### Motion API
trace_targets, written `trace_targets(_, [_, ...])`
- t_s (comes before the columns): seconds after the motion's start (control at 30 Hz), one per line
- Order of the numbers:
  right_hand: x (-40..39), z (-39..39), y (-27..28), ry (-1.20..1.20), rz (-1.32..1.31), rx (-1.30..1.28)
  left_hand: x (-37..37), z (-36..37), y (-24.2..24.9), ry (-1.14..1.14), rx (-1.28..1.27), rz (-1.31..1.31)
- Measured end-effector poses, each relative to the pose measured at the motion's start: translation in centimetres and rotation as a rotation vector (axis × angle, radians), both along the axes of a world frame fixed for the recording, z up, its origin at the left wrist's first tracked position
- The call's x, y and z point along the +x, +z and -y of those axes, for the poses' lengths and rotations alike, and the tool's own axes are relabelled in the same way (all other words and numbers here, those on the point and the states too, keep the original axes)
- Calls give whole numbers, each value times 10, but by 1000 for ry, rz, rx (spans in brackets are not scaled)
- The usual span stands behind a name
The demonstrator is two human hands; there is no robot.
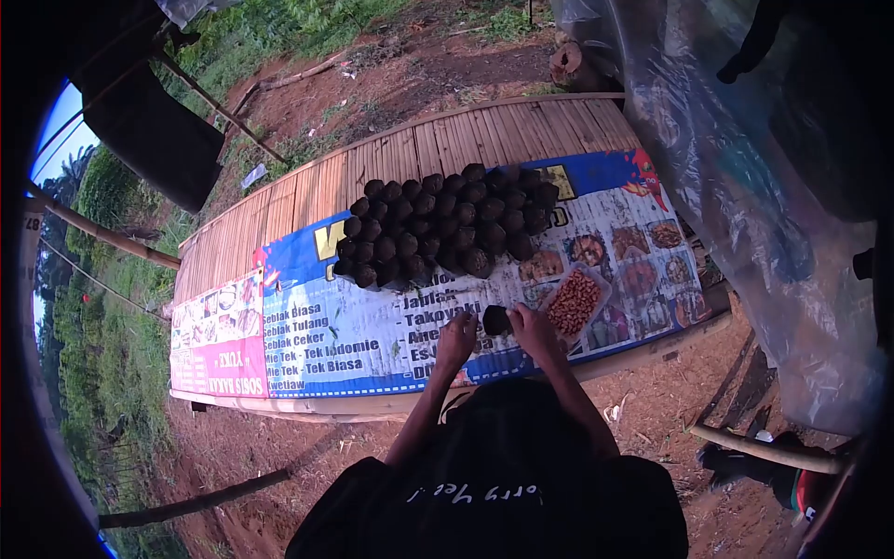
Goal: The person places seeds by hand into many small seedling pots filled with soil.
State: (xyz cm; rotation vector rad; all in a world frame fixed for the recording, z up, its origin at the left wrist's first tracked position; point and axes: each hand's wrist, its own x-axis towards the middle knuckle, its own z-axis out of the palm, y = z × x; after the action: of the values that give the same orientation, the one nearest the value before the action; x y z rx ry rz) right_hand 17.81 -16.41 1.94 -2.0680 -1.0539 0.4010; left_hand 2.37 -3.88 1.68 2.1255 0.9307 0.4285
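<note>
My right hand [533, 330] holds a small black planting bag [496, 321] by its right side, just above the banner. Close by on the left is my left hand [455, 336], its fingers pinched together; what they hold, if anything, is too small to make out. Right of my right hand, a clear plastic tub [603, 285] holds many reddish-brown seeds [574, 303]. Beyond both hands, a tight cluster of dark, soil-filled planting bags [428, 224] stands on the banner.
A printed menu banner [345, 340] covers much of a bamboo-slat table [391, 158]. Clear plastic sheeting [708, 177] hangs at the right. Bamboo poles [102, 228] cross the left side. Reddish soil and green plants surround the table. Part of another person [754, 466] shows at lower right.
</note>
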Motion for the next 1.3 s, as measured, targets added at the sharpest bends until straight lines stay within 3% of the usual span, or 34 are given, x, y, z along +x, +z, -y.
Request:
trace_targets(0.07, [7, 3, 3, -36, 6, -13, -3, -10, -15, 75, 64, 68])
trace_targets(0.23, [17, 9, 4, -131, -21, 68, -8, -30, -35, -3, 307, -126])
trace_targets(0.4, [16, 11, 15, -118, -85, 57, 5, -58, -51, -3, 475, -34])
trace_targets(0.6, [19, 13, 16, -98, -107, 69, 9, -66, -37, -72, 469, -139])
trace_targets(0.7, [20, 13, 25, -106, -114, 22, 10, -59, -39, -51, 509, -50])
trace_targets(0.8, [19, 5, 23, -96, -151, 54, 13, -45, -32, 59, 359, 76])
trace_targets(0.87, [16, 1, 21, -82, -186, 107, 14, -31, -16, 56, 22, 251])
trace_targets(1.07, [3, -21, 12, 74, -486, 236, 17, -5, 2, -101, -115, 280])
trace_targets(1.2, [8, -23, 24, 3, -372, 265, 21, 6, 8, -54, -169, 318])
trace_targets(1.27, [15, -21, 27, -34, -480, 401, 23, 8, -3, 161, -100, 324])
trace_targets(1.3, [20, -16, 37, -27, -565, 318, 22, 7, -4, 183, -92, 255])
